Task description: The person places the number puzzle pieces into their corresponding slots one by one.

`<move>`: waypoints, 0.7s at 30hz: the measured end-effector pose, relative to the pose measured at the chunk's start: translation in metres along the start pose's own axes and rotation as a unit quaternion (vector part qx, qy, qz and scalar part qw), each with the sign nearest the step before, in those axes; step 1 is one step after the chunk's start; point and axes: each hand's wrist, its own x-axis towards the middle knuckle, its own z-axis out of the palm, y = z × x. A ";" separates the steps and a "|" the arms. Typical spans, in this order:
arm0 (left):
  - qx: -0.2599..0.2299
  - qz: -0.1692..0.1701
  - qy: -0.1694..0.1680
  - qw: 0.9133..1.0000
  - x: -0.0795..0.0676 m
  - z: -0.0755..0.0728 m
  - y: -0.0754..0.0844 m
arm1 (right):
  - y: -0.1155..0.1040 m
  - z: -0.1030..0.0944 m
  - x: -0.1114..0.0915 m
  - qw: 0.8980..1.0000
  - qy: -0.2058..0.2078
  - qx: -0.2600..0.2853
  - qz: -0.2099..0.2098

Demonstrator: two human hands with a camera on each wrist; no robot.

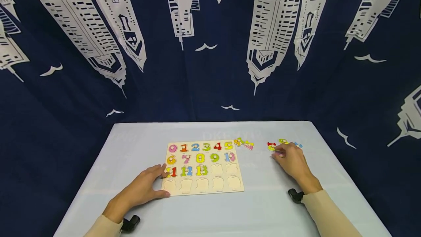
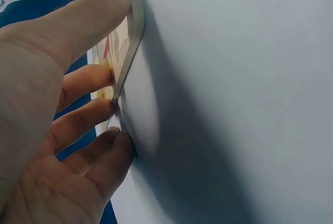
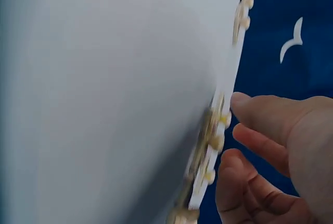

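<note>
A wooden number puzzle board point(image 1: 210, 185) lies on the white table. Numbers 0 to 13 sit in its upper rows, and several recesses below are bare. At its left edge is my left hand point(image 1: 139, 185), fingertips by the 11 piece point(image 1: 173, 172) and thumb at the near corner. In the left wrist view, the fingertips touch the board's edge point(image 2: 136, 41). My right hand point(image 1: 294, 162) hovers over loose number pieces, among them a red and yellow one point(image 1: 271, 146). The right wrist view shows its fingertips apart, close to the knobbed pieces point(image 3: 216, 140).
Two loose pieces, one yellow point(image 1: 239, 142) and one pink and green point(image 1: 249, 145), lie by the board's far right corner. A blue piece point(image 1: 298, 144) lies behind my right hand. Dark blue cloth point(image 1: 197, 83) with white buildings hangs behind the table point(image 1: 263, 207).
</note>
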 end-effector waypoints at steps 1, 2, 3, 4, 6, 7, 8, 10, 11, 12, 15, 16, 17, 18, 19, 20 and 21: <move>0.000 0.002 0.000 1.000 0.000 0.000 0.000 | 0.004 -0.003 -0.001 1.000 -0.001 -0.006 0.003; 0.001 0.005 0.001 1.000 0.000 0.000 0.000 | 0.007 -0.005 -0.002 1.000 -0.006 -0.009 0.007; -0.001 0.006 0.002 1.000 0.000 0.000 0.000 | 0.010 -0.007 -0.002 1.000 -0.015 -0.008 0.013; 0.000 0.007 0.003 1.000 0.000 0.000 0.001 | 0.012 -0.009 -0.002 1.000 -0.024 -0.007 0.017; 0.002 0.007 0.003 1.000 -0.001 0.000 0.001 | 0.015 -0.011 -0.002 0.999 -0.045 -0.002 0.025; -0.001 0.004 0.002 1.000 -0.002 0.000 0.000 | 0.016 -0.011 -0.002 0.998 -0.053 -0.001 0.028; -0.001 0.003 0.002 1.000 -0.002 -0.001 0.000 | 0.016 -0.011 -0.002 0.998 -0.061 0.003 0.033; -0.003 0.003 0.002 1.000 -0.002 -0.001 0.000 | 0.017 -0.010 -0.001 0.997 -0.067 0.004 0.039; -0.003 0.007 0.002 1.000 -0.002 -0.001 0.000 | 0.017 -0.010 -0.001 0.997 -0.067 0.003 0.042; -0.006 0.006 0.003 1.000 -0.002 -0.001 -0.001 | 0.016 -0.010 -0.001 0.997 -0.065 0.002 0.044; -0.007 0.002 0.007 1.000 -0.001 0.000 0.000 | 0.015 -0.010 0.001 0.997 -0.058 0.002 0.045; -0.005 -0.001 0.008 1.000 -0.001 0.000 0.000 | 0.015 -0.009 0.002 0.997 -0.056 0.001 0.044; -0.004 -0.003 0.009 1.000 -0.001 0.000 0.000 | 0.014 -0.009 0.002 0.998 -0.055 0.001 0.044; -0.005 -0.008 0.009 1.000 -0.001 0.000 0.000 | 0.013 -0.009 0.002 0.998 -0.055 0.003 0.044; -0.003 -0.010 0.008 1.000 -0.001 0.001 0.001 | 0.012 -0.009 0.002 0.998 -0.055 0.003 0.043; -0.003 -0.012 0.007 1.000 -0.002 0.000 0.001 | 0.011 -0.009 0.002 0.998 -0.054 0.004 0.041; -0.002 -0.012 0.007 1.000 -0.002 0.000 0.001 | 0.009 -0.008 0.002 0.998 -0.053 0.004 0.038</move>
